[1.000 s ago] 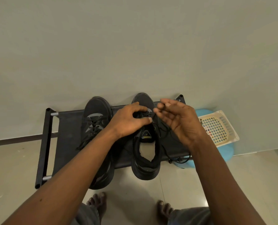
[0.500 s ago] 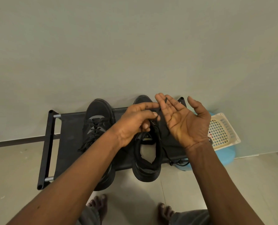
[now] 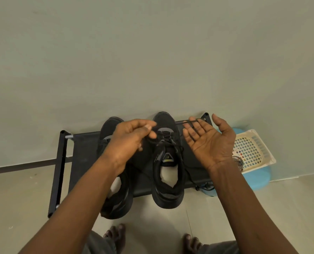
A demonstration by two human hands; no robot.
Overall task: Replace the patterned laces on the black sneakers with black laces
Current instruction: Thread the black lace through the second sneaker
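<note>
Seen from the head camera, two black sneakers stand toes to the wall on a low black fabric shoe rack (image 3: 83, 153). The left hand (image 3: 132, 142) hovers over the right black sneaker (image 3: 168, 162), its fingers curled and the thumb and forefinger pinching a thin black lace (image 3: 182, 123). The right hand (image 3: 209, 143) lies palm up with its fingers spread wide, and the lace crosses its fingertips. The left black sneaker (image 3: 116, 198) sits under the left forearm. To the right, a cream plastic basket (image 3: 251, 149) rests on a blue stool (image 3: 257, 178), with what looks like a patterned lace bundle (image 3: 237, 162) at its edge.
</note>
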